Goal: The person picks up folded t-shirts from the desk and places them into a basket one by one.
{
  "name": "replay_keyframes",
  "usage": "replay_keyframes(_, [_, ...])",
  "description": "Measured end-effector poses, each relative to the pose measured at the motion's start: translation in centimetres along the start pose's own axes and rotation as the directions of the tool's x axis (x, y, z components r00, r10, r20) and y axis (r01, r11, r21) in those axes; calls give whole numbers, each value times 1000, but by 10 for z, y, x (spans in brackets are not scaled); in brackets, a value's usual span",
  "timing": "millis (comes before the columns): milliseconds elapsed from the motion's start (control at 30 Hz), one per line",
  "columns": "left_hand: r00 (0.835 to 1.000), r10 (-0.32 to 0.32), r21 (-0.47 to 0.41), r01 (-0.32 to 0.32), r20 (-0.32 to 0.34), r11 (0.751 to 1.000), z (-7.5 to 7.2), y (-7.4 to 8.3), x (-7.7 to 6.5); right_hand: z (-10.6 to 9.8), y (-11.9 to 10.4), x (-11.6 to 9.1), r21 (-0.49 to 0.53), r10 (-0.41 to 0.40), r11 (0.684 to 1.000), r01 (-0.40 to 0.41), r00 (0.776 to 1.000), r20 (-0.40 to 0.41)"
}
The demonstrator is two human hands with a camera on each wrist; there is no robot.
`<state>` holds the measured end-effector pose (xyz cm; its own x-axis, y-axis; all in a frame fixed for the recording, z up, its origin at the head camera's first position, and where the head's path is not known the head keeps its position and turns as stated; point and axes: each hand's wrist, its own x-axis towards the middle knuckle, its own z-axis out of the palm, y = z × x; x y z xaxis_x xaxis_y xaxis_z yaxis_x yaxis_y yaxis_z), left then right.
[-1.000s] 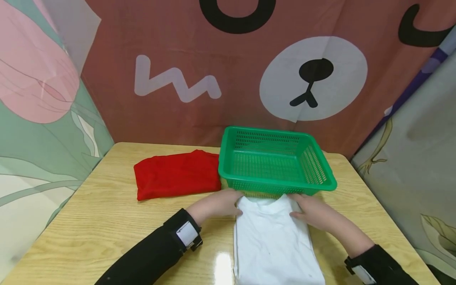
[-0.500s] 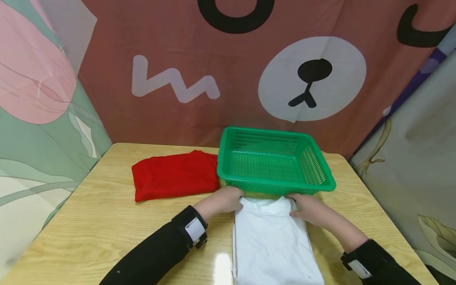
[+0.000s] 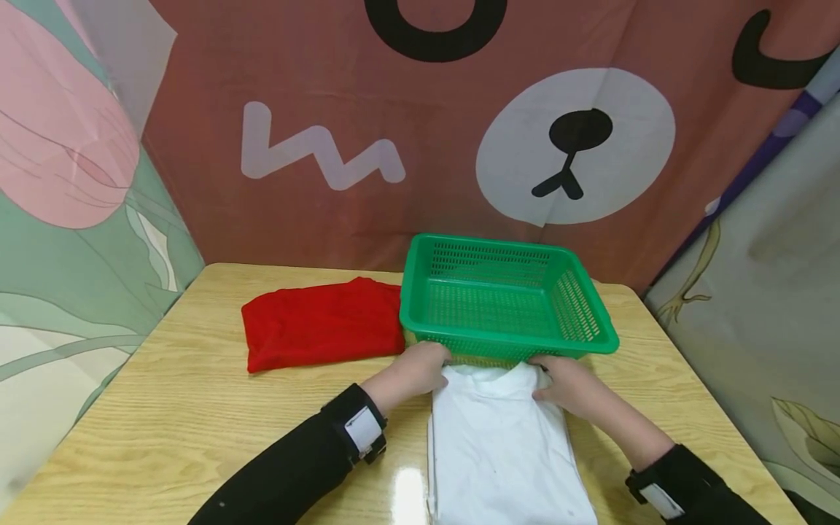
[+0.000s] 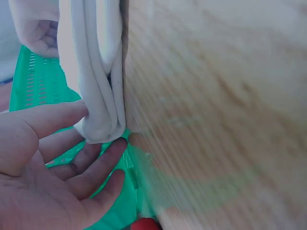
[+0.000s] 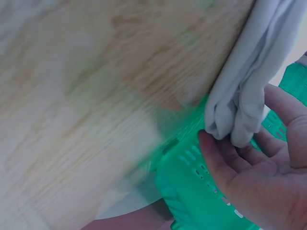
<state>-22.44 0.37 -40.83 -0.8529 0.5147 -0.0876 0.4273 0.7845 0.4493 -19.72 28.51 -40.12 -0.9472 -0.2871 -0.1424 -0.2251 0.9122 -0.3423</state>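
At the bottom centre of the head view, a folded white shirt (image 3: 505,445) lies flat on the wooden table (image 3: 197,408), its neckline pointing up the frame and its lower end cut off by the frame's edge. From where I stand, the left hand (image 3: 415,372) grips the upper left corner, and the right hand (image 3: 569,386) grips the upper right; the wrist views show each thumb over the layers with fingers curled at the underside. Just above sits the green basket (image 3: 505,339), with a red cloth (image 3: 324,324) beside it at centre left.

The shirt looks light, soft and limp, nothing that would break. I'd expect its loose layers to slide or sag if only the top one were pinched. The best hold, I'd judge, takes every layer at both corners, with fingers well underneath for support.
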Motion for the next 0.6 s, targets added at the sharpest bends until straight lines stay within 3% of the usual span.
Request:
replay_keyframes(200, [999,38,12,-38,-34,999,-2,2,-3,0,-1,-6,32,-3,999,5,999,-54])
replay_keyframes(433, [994,87,-1,-87,-64,996,-6,4,-9,-5,3,-14,171,-12,985,30,994,-106])
replay_keyframes(600, [991,102,-6,-102,-84,995,-9,5,-13,-10,5,-21,185,-31,981,56,990,-135])
